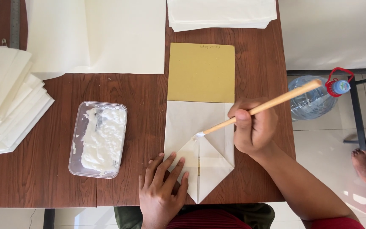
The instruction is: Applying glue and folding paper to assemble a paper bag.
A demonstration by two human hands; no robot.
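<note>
Fingers (244, 121) of your right hand (255, 127) grip the wooden stick (259, 107), so dab its white tip gently along the folded paper bag (200, 146) near you while your flat, open left hand (162, 191) presses it down.

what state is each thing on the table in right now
paper bag: flat, bottom flaps folded to a point
glue tub: open, part full of white paste
stick: held, paste-tipped end on bag
left hand: flat, pressing bag corner
right hand: grip closed on stick

Bright, even daylight; soft shadows; white paper nearly overexposed; sharp focus throughout.
</note>
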